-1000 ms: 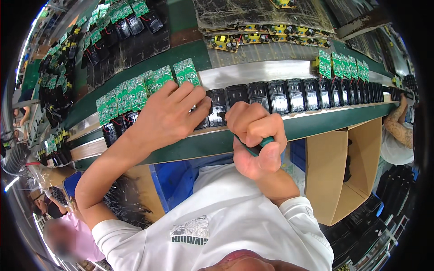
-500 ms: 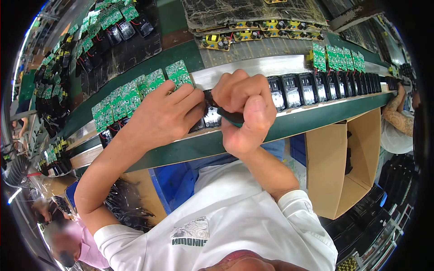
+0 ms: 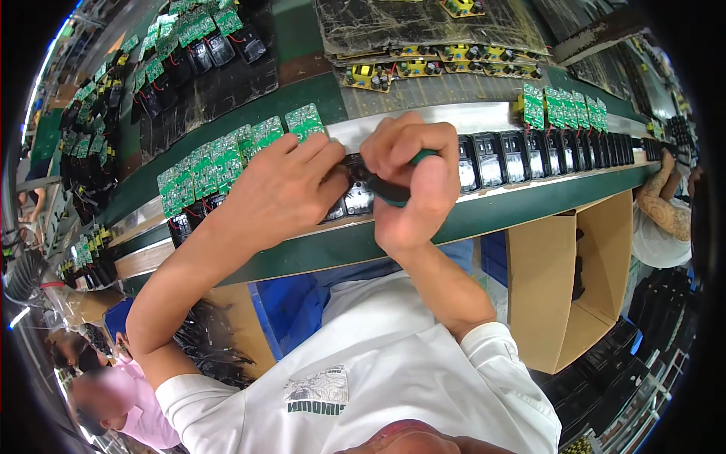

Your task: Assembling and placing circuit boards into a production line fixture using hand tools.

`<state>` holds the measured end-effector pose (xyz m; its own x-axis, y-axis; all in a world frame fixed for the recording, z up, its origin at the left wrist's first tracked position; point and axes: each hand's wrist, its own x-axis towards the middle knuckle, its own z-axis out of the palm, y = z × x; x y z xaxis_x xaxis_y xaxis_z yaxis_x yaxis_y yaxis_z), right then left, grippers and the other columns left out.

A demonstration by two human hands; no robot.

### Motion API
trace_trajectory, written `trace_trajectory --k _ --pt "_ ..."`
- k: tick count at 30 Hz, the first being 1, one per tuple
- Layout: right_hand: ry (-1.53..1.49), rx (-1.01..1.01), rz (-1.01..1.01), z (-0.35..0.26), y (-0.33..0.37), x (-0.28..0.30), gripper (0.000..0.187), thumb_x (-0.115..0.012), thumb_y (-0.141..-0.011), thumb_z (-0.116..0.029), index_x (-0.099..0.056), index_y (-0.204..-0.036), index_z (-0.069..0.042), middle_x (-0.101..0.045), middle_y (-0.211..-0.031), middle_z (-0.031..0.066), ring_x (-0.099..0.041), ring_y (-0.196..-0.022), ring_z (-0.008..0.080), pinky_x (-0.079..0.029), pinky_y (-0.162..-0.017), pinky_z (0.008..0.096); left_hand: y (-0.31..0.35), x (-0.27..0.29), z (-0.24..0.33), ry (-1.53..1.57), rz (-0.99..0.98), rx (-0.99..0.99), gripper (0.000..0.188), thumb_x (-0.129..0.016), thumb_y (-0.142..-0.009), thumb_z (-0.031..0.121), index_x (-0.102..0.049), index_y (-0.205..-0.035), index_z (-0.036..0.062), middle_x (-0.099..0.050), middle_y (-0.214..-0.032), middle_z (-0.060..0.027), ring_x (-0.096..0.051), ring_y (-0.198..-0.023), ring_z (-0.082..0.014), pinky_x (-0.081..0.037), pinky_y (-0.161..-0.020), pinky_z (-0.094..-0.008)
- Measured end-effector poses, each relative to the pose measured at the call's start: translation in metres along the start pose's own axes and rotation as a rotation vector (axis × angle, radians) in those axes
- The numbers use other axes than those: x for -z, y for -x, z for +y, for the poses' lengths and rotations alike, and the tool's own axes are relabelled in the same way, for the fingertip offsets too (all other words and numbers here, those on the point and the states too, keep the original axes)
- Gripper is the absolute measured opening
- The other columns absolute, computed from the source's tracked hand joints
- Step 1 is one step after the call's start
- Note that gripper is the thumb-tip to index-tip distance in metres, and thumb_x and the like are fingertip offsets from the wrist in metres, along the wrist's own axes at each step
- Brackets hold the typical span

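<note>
My right hand (image 3: 416,178) is closed around pliers with dark green and black handles (image 3: 389,192). Their jaws are mostly hidden by my fingers and point toward a black plastic casing (image 3: 357,198) in the row on the bench. Beside it, my left hand (image 3: 291,185) is curled with its fingertips pressed together over the same row. Whatever those fingertips pinch is hidden. Just beyond the left knuckles, a green circuit board (image 3: 305,123) stands up from the row.
More green boards (image 3: 215,163) on casings run leftward, and open black casings (image 3: 491,159) extend to the right. Yellow-and-black components (image 3: 370,78) sit on boards at the back. A cardboard box (image 3: 541,287) stands below the bench's green edge. Another person's arm (image 3: 665,189) is at far right.
The right hand has turned slightly, and more of the pliers' green handle shows between its fingers. The left hand stays at nearly the same place on the row.
</note>
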<state>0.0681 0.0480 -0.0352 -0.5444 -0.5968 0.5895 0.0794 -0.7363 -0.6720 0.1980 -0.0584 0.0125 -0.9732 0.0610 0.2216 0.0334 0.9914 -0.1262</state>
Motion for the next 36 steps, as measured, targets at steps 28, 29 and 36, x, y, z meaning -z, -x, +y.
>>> trace_trajectory --k 28,29,36 --pt "0.010 0.037 0.069 -0.021 0.028 0.010 0.035 -0.057 -0.103 -0.044 -0.046 -0.093 -0.012 -0.048 -0.082 0.0059 -0.039 -0.069 0.0178 -0.035 -0.060 0.0332 -0.017 0.004 0.021 0.088 -0.033 0.364 0.009 -0.075 -0.083 0.007 -0.070 -0.090 0.0117 -0.057 -0.102 0.0001 -0.056 -0.080 -0.0184 -0.044 -0.061 -0.0304" --pt "0.008 0.034 0.066 -0.021 0.028 0.011 0.035 -0.057 -0.103 -0.044 -0.046 -0.093 -0.012 -0.048 -0.082 0.0059 -0.039 -0.069 0.0178 -0.035 -0.060 0.0332 -0.018 0.002 0.022 0.088 -0.033 0.368 0.009 -0.075 -0.083 0.007 -0.070 -0.090 0.0117 -0.057 -0.102 0.0001 -0.056 -0.080 -0.0184 -0.044 -0.061 -0.0304" --pt "0.029 0.035 0.045 -0.023 0.027 0.012 0.036 -0.057 -0.102 -0.045 -0.047 -0.092 -0.012 -0.048 -0.082 0.0057 -0.038 -0.068 0.0179 -0.035 -0.060 0.0336 -0.020 -0.004 0.022 0.072 -0.014 0.365 0.010 -0.074 -0.081 0.007 -0.068 -0.086 0.0123 -0.056 -0.102 0.0004 -0.054 -0.080 -0.0190 -0.043 -0.060 -0.0311"
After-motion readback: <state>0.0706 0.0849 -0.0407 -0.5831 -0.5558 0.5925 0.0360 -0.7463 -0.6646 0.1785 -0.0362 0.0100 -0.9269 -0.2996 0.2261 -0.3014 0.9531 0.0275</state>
